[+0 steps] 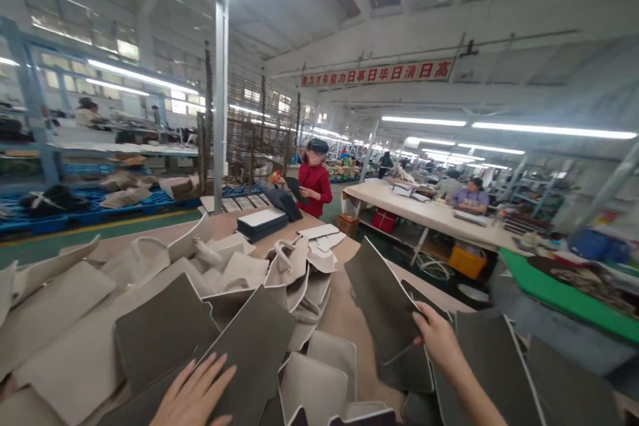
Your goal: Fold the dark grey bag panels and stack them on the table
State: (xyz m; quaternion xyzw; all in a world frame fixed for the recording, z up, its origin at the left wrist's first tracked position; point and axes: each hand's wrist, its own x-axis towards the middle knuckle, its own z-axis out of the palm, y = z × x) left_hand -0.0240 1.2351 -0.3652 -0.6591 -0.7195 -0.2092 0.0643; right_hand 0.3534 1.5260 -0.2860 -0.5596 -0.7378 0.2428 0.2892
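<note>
My right hand (438,338) is closed on the lower edge of a dark grey leather panel (384,309) and holds it upright above the tan worktable (344,309). My left hand (194,394) lies flat with fingers spread on another dark grey panel (252,346) in the pile at the bottom. Cream-coloured cut pieces and half-made bag parts (289,266) are heaped over the table in front of me. More dark panels (494,359) lie at the right, beside my right forearm.
A person in a red top (315,183) stands at the table's far end beside a dark stack (262,223). Another person (472,194) sits at a long table (424,213) to the right. Blue pallets (74,210), a pillar (218,106) and a green-topped bench (549,289) surround the aisle.
</note>
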